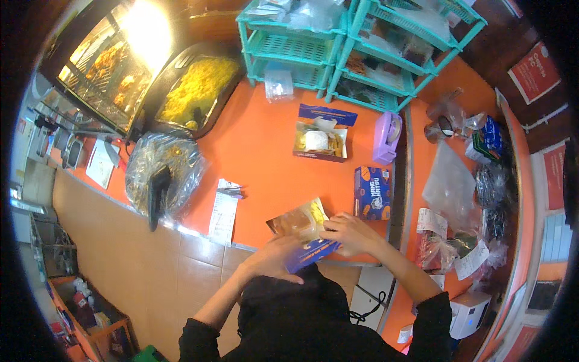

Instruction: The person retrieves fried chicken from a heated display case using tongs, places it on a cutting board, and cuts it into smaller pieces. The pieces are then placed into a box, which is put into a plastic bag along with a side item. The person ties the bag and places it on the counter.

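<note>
While left hand (275, 257) and right hand (350, 233) hold the open carton (283, 222), light card probably flexes; take lower walls.

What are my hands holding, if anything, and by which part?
The near box: your left hand holds its near-left side, beside the blue flap. Your right hand is at its right edge; whether gripping, I can't tell.

Left hand (272, 256) grips the near-left side of the open blue-and-brown cardboard food box (304, 257), thumb (292, 278) toward the body; right hand (351, 233) at its right edge, fingers (333, 225) curled, pinch unclear; bare forearms (409, 269) angle inward below it from black sleeves (199, 341).
</note>
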Action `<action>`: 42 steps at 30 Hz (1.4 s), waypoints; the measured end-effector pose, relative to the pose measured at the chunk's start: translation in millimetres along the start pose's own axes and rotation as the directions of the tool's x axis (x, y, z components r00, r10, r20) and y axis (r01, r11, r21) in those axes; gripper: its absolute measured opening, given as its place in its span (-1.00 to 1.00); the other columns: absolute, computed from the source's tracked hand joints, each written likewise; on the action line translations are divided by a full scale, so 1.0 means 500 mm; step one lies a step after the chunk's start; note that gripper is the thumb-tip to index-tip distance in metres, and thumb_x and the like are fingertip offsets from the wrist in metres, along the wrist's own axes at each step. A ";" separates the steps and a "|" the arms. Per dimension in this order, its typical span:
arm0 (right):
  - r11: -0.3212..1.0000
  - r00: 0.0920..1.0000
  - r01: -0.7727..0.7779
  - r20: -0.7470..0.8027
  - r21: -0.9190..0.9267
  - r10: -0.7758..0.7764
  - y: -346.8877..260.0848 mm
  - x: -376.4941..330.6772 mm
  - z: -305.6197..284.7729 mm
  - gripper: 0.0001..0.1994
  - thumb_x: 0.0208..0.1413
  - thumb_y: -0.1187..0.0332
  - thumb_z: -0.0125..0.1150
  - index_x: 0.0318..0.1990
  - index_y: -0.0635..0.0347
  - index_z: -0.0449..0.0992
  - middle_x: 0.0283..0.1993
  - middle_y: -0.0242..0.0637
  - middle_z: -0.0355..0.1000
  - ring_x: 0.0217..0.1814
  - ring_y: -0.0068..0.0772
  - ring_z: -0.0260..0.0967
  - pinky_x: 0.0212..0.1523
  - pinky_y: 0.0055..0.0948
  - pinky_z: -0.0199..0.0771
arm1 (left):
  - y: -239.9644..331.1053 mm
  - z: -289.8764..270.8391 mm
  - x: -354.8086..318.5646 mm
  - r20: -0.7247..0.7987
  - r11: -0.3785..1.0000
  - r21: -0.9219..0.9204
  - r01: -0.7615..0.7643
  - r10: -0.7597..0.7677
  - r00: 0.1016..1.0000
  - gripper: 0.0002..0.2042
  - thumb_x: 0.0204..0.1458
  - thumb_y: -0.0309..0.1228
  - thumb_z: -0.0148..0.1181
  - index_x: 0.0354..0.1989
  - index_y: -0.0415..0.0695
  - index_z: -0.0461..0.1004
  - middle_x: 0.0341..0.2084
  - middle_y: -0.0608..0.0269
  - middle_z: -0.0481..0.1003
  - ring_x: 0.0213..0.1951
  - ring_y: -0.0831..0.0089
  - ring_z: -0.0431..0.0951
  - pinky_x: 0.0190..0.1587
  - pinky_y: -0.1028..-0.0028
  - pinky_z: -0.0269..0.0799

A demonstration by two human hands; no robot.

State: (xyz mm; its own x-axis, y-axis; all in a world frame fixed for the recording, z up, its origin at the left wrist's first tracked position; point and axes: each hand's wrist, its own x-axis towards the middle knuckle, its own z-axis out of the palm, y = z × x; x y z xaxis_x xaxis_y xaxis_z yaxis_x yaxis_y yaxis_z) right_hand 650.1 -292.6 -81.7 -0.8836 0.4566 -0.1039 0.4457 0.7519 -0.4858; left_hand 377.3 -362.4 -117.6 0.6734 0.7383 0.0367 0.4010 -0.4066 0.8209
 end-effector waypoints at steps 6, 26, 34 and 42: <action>0.957 0.989 0.023 -0.147 0.290 0.021 -0.020 -0.033 0.025 -0.49 -0.24 0.30 0.47 -0.04 0.10 0.48 -0.04 -0.20 0.47 0.05 -0.14 0.44 0.10 -0.16 0.39 | -0.010 -0.035 -0.072 -0.173 0.994 -0.093 0.049 -0.065 0.983 -0.48 -0.29 -0.08 0.55 -0.16 -0.09 0.58 -0.05 0.10 0.50 0.06 0.17 0.46 0.18 0.18 0.25; 0.393 0.248 -0.626 -0.306 0.673 0.919 0.096 0.119 0.285 -0.52 0.26 -0.11 0.02 -0.08 0.20 0.39 -0.19 0.02 0.50 -0.16 0.02 0.48 -0.10 -0.06 0.44 | -0.225 0.143 0.083 -0.594 0.651 -0.536 0.538 -0.743 0.308 -0.47 0.23 -0.02 -0.01 -0.02 -0.36 0.38 -0.09 -0.26 0.42 -0.03 0.06 0.41 0.00 0.14 0.32; -0.037 0.316 -0.417 0.183 0.908 0.931 0.050 0.077 0.166 -0.47 0.24 -0.14 -0.08 0.04 0.16 0.36 0.12 -0.11 0.41 0.22 -0.06 0.30 0.15 -0.06 0.29 | -0.279 0.199 0.083 -0.113 0.213 -0.960 0.184 -0.890 0.442 -0.42 0.13 0.22 -0.04 -0.10 -0.08 0.51 -0.27 0.06 0.59 -0.29 0.24 0.63 -0.25 0.13 0.59; 0.081 0.391 -0.212 0.009 0.974 0.920 0.124 0.004 0.142 -0.56 0.21 -0.08 0.06 0.08 -0.04 0.32 0.07 -0.30 0.31 0.02 -0.40 0.30 -0.07 -0.23 0.37 | -0.157 0.097 0.131 0.084 0.019 -0.987 0.157 -0.780 0.621 -0.57 0.10 0.05 0.22 -0.25 -0.13 0.56 -0.45 0.38 0.53 -0.51 0.65 0.48 -0.56 0.61 0.29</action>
State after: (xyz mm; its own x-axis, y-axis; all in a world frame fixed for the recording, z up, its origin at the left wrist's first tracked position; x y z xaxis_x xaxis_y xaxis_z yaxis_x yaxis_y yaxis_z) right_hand 665.8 -278.7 -173.6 0.0632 0.8664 -0.4953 0.0839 -0.4991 -0.8625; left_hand 419.7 -308.3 -207.2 0.1573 0.7303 -0.6648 -0.4994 0.6396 0.5844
